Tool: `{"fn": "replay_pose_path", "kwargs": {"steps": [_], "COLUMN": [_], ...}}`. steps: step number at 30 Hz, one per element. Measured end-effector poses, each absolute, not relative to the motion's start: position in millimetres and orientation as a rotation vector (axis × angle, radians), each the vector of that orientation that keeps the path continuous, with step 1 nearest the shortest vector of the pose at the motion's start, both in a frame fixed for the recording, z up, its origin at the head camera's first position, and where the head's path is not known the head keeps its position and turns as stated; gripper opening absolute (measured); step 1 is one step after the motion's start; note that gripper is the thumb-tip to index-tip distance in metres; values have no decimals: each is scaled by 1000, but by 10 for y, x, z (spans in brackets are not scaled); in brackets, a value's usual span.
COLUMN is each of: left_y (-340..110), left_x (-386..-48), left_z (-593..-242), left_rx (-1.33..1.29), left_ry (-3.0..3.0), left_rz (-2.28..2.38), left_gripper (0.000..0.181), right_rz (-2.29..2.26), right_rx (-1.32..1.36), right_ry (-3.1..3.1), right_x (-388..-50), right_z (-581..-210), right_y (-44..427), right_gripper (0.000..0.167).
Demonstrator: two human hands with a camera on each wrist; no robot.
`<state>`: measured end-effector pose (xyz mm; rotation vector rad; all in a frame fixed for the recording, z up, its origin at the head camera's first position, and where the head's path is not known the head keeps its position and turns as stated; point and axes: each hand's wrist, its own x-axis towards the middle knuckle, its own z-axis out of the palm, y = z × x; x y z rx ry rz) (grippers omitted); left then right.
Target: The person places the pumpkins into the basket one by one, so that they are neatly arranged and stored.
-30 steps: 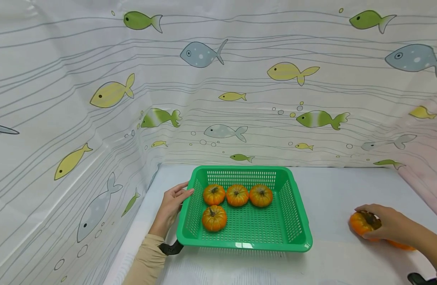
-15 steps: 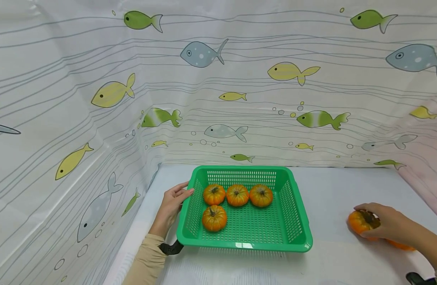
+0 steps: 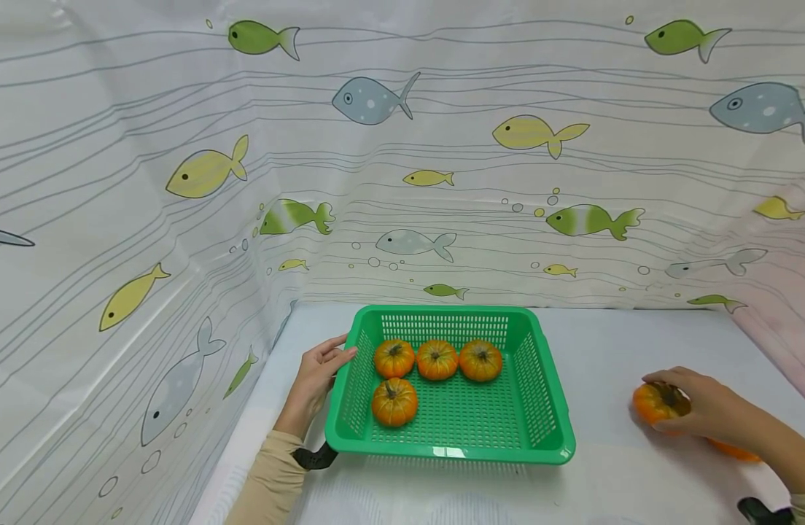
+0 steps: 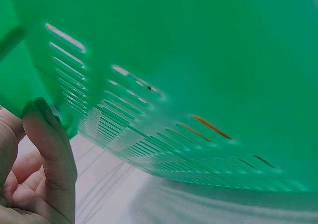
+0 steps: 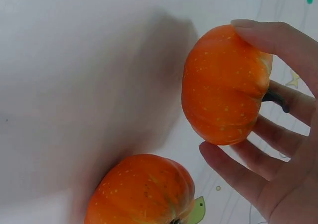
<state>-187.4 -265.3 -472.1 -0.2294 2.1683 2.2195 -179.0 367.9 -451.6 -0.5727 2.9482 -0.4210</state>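
My left hand (image 3: 316, 383) grips the left rim of a green plastic basket (image 3: 552, 386), thumb over the edge; the left wrist view shows the fingers (image 4: 49, 152) against its slotted side. Several small orange pumpkins lie inside: three in a back row, with one pumpkin (image 3: 394, 402) in front of the left one. On the right, my right hand (image 3: 704, 405) holds another pumpkin (image 3: 650, 403) between thumb and fingers, its dark stem (image 5: 276, 100) towards the palm. It appears slightly raised, with a shadow beside it. Another pumpkin (image 3: 736, 450) lies on the table, partly hidden under the right wrist.
The white table (image 3: 612, 481) carries the basket near its middle. White sheeting (image 3: 468, 211) printed with fish and wavy lines stands behind and on both sides. A black wrist strap (image 3: 316, 457) shows below the left hand.
My right hand has moved a little left and away from me with the pumpkin, apart from the one under the wrist. The left hand and the basket have stayed put.
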Motion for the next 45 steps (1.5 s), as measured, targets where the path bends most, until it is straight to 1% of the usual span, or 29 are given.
{"fn": "replay_pose_path", "kwargs": {"steps": [7, 13, 25, 45], "left_y": [-2654, -2653, -2655, -2660], "left_x": [-1880, -1872, -1874, -1876], "left_z": [-4719, -4721, -4731, -4731], "left_rx": [-231, -240, -236, -235], "left_ry": [2164, 2166, 2162, 2168], "left_rz": [2225, 2226, 2223, 2213], "left_gripper": [52, 51, 51, 51], "right_rz": [-487, -473, -586, -642], "right_rx": [-562, -605, -658, -759], "right_ry": [2926, 2947, 2942, 2935], "right_x": [-1794, -1809, -1809, -1880], "right_z": [-4468, -4434, -4326, -4140], "right_y": [3584, 3482, 3238, 2928], "right_gripper": [70, 75, 66, 66]}}
